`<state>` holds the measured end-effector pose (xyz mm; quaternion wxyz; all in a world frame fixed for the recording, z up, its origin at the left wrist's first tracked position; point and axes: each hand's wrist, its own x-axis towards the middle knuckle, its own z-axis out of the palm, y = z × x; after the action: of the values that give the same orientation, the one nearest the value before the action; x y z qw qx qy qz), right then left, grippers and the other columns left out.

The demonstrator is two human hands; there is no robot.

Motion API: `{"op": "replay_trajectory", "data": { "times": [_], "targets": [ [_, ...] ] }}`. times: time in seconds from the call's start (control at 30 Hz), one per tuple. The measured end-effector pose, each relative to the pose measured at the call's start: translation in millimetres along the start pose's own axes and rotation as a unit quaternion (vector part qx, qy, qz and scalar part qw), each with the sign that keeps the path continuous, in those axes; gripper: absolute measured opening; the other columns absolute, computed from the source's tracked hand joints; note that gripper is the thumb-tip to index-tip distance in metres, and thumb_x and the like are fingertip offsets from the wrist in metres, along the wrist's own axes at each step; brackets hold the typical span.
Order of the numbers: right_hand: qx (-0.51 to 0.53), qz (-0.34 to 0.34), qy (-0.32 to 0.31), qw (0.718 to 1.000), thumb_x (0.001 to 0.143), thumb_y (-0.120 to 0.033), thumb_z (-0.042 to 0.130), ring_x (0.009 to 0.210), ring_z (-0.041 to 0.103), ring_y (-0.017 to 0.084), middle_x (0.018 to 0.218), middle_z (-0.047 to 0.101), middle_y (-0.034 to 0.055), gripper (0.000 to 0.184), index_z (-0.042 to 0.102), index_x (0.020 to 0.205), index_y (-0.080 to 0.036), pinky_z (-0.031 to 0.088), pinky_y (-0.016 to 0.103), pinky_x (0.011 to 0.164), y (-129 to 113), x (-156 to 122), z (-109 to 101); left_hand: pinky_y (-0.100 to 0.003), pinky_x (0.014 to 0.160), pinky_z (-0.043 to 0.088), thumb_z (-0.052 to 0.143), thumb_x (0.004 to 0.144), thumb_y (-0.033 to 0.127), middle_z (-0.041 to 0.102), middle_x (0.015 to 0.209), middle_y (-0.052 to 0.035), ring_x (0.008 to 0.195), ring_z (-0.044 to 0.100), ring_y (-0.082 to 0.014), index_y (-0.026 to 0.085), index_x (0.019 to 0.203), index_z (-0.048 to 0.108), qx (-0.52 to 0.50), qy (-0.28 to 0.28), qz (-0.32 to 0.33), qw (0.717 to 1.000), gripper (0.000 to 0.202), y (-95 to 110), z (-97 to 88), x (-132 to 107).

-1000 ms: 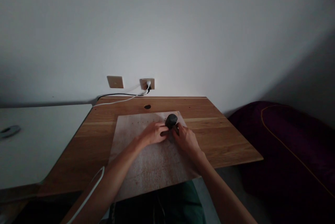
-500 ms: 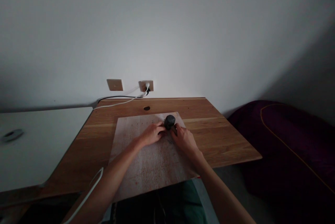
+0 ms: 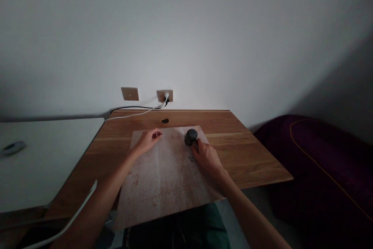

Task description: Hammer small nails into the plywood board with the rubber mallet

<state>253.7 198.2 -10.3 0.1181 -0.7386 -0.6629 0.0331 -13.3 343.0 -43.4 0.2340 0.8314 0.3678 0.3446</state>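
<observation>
A pale worn board (image 3: 163,179) lies on a wooden desk (image 3: 250,159) in front of me. A small dark rounded object (image 3: 190,136) rests near the board's far right corner. My right hand (image 3: 206,156) lies just behind it, fingers curled against it. My left hand (image 3: 149,139) sits at the board's far left part, fingers pinched together on something too small to name. A few tiny dark specks (image 3: 191,158) lie on the board beside my right hand.
A white desk (image 3: 37,155) adjoins on the left with a round grommet (image 3: 11,147). Two wall plates (image 3: 130,93) hold plugs; black and white cables (image 3: 136,109) run along the desk's back edge. A dark purple cushion (image 3: 320,163) fills the right side.
My left hand has left the dark object and moved left across the board, now pinched. My right hand stays by the dark object.
</observation>
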Motion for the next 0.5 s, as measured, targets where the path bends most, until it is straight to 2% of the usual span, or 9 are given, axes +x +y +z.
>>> {"op": "replay_trajectory", "data": {
  "times": [0.1,0.27,0.5],
  "targets": [
    [-0.006,0.005,-0.001,1.000,0.102,-0.034,0.048,0.078,0.072,0.025,0.095,0.076,0.0133,0.024,0.061,0.113,-0.017,0.035,0.029,0.061,0,0,0,-0.027,0.073,0.052,0.062,0.089,0.023,0.075,0.084,-0.0023,0.074,0.067,-0.0156,0.019,0.096,0.072,-0.010,0.018,-0.011,1.000,0.013,-7,4.5,-4],
    [0.002,0.008,-0.003,1.000,0.102,-0.034,0.048,0.077,0.071,0.024,0.094,0.076,0.0127,0.023,0.061,0.113,-0.017,0.035,0.029,0.062,0,1,0,-0.029,0.073,0.053,0.063,0.091,0.026,0.076,0.086,-0.0030,0.074,0.067,-0.0163,0.021,0.098,0.076,-0.022,0.008,-0.008,1.000,0.015,-9,4.3,0],
    [0.019,0.003,0.010,1.000,0.100,-0.031,0.051,0.076,0.069,0.022,0.092,0.076,0.0116,0.019,0.063,0.106,-0.017,0.034,0.028,0.062,6,4,7,-0.029,0.080,0.052,0.061,0.090,0.016,0.074,0.095,-0.0064,0.086,0.069,-0.0172,0.019,0.096,0.077,-0.004,-0.022,0.051,0.998,0.017,-3,8.2,14]
  ]
}}
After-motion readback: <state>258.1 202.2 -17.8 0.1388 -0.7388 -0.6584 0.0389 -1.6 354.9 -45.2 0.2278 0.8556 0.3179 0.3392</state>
